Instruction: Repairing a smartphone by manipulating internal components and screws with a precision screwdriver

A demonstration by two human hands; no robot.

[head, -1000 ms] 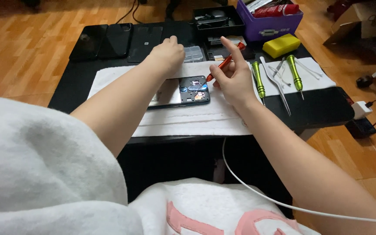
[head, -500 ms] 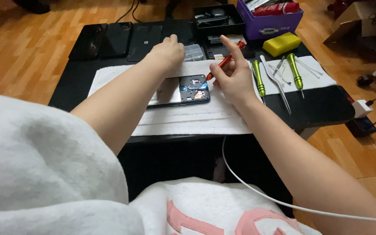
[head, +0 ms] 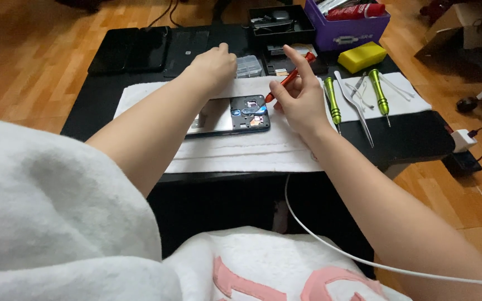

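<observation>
You are at the unscrewing step on the opened phone [head: 231, 115], which lies on the white cloth [head: 241, 147] on the worktop [head: 419, 139]. Your right hand [head: 303, 99] has its grip pinched on the red screwdriver [head: 285, 82], tip angled down just above the phone's upper right corner, near the camera end. Your left hand [head: 214, 66] is loosely clenched beyond the phone's far edge, beside the small clear box [head: 249, 66]; I cannot tell whether it holds anything. I judge the next move needs a steady tip, seated squarely in a screw.
</observation>
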